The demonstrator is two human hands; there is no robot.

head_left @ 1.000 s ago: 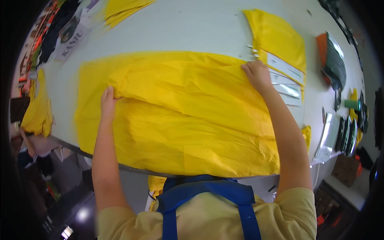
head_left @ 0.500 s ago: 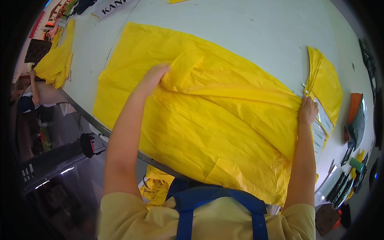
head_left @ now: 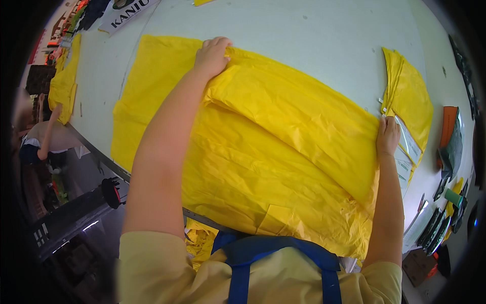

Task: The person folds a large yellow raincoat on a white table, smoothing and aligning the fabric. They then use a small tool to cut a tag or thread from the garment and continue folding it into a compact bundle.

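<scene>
A large yellow garment [head_left: 283, 167] of thin, crinkled fabric lies spread on the pale table in front of me, its near edge by my waist. My left hand [head_left: 212, 58] is closed on the fabric at the far edge, left of the middle, with a flap laid over from there. At the right end, my right hand [head_left: 389, 136] grips the garment's edge, fingers bent over it. Just beyond that hand lies a folded yellow piece [head_left: 407, 93] with small white tags, and clear packets [head_left: 407, 144] with printed sheets stick out beneath it.
A white printed bag [head_left: 129, 15] lies at the table's far left. Another person's hand [head_left: 56, 111] holds yellow fabric at the left edge. On the right are an orange-and-dark pouch [head_left: 449, 134], a green spool [head_left: 453, 197] and dark packets [head_left: 433, 235]. More yellow fabric [head_left: 200, 243] hangs below the table edge.
My left hand has moved away from me to the far edge, carrying the fabric with it. The bunched fold has opened out flatter. My right hand keeps its hold at the right end.
</scene>
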